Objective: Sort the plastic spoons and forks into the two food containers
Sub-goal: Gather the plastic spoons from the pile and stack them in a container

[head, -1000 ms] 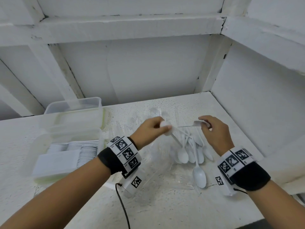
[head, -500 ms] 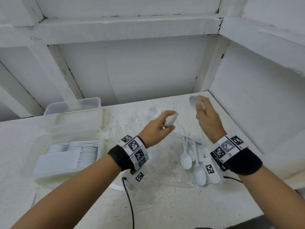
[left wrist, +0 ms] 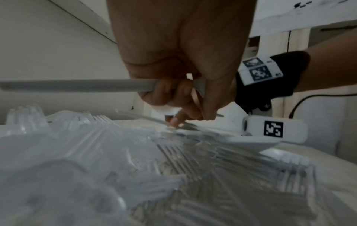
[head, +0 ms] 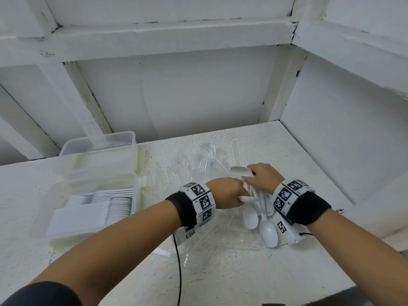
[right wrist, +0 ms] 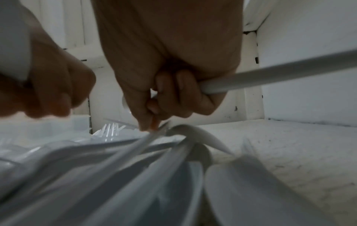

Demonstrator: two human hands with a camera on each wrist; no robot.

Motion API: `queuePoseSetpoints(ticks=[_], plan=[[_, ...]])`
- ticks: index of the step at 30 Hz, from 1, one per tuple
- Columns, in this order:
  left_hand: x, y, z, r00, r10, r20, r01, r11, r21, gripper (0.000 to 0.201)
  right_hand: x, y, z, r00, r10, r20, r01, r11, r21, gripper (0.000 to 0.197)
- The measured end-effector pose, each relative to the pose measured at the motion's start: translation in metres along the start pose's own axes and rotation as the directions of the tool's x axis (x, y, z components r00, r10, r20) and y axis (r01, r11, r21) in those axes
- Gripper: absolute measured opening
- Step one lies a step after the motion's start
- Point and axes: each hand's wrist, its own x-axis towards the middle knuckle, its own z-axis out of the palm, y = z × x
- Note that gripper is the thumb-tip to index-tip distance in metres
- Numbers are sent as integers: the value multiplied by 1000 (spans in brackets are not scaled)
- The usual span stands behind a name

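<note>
White plastic spoons (head: 260, 219) lie in a pile mid-table, with clear plastic forks (head: 198, 160) spread behind and left of them. My left hand (head: 229, 193) is curled around a white spoon (left wrist: 77, 85), whose handle sticks out sideways in the left wrist view. My right hand (head: 262, 177) grips another white spoon (head: 241, 171), its bowl poking out to the left; its handle (right wrist: 280, 73) crosses the right wrist view. Both hands hover low over the spoon pile, fingertips down among the handles. The near container (head: 55, 217) holds stacked white spoons; a second clear container (head: 99, 142) stands behind it.
White walls and beams close in the table at the back and right. A black cable (head: 177, 261) runs from the left wrist toward the front edge. Clear plastic wrapping (head: 212, 246) lies under the cutlery.
Both hands, raised half a second ago with a spoon each, have dropped down onto the spoon pile. The right hand came down and nearer to the left hand.
</note>
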Motion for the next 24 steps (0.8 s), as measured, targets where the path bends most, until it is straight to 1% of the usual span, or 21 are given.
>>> queuePoseSetpoints(ticks=[1, 3, 5, 7, 8, 9, 11, 13, 15, 17, 19, 20, 21, 23, 24], plan=[[2, 3, 1, 999, 13, 31, -14, 999, 46, 26, 0, 0, -1, 999, 2, -41, 0, 999, 52, 23], [6, 9, 5, 996, 0, 87, -13, 989, 145, 33, 0, 0, -4, 991, 19, -136, 1, 989, 145, 22], [9, 12, 10, 993, -22, 116, -3, 977, 213, 31, -2, -1, -9, 979, 16, -204, 24, 981, 193, 27], [11, 14, 14, 995, -14, 101, -9, 974, 226, 26, -5, -3, -13, 975, 8, -223, 61, 952, 299, 25], [11, 14, 15, 997, 1, 82, -19, 974, 227, 24, -8, -5, -15, 977, 18, -213, 72, 912, 404, 21], [11, 14, 15, 998, 12, 64, -27, 973, 231, 24, -11, -7, -16, 980, 35, -195, 74, 847, 526, 17], [10, 11, 14, 999, 35, 28, -41, 973, 229, 26, -17, -10, -19, 986, 78, -147, 54, 683, 728, 11], [6, 11, 10, 998, 57, -37, -48, 978, 205, 27, -20, -11, -23, 990, 101, -102, 30, 549, 835, 12], [2, 7, 5, 993, 71, -95, -51, 979, 195, 27, -23, -10, -26, 992, 95, -78, 28, 439, 898, 15], [-4, 3, 0, 986, 102, -132, -77, 980, 182, 24, -25, -8, -29, 992, 98, -82, 40, 369, 928, 17], [-10, -3, -1, 962, 184, -201, -141, 968, 208, 20, -27, -6, -32, 988, 105, -112, 66, 369, 927, 14], [-12, -7, 0, 945, 218, -244, -159, 958, 240, 19, -27, -5, -32, 987, 103, -126, 76, 394, 916, 10], [-13, -10, 1, 936, 219, -274, -143, 952, 272, 19, -28, -3, -33, 986, 102, -133, 77, 426, 902, 6], [-15, -11, 1, 956, 143, -255, -60, 950, 307, 19, -30, 1, -33, 984, 110, -138, 67, 490, 869, 11], [-15, -11, 1, 969, 98, -225, -24, 951, 309, 20, -32, 2, -32, 983, 113, -143, 64, 518, 853, 15]])
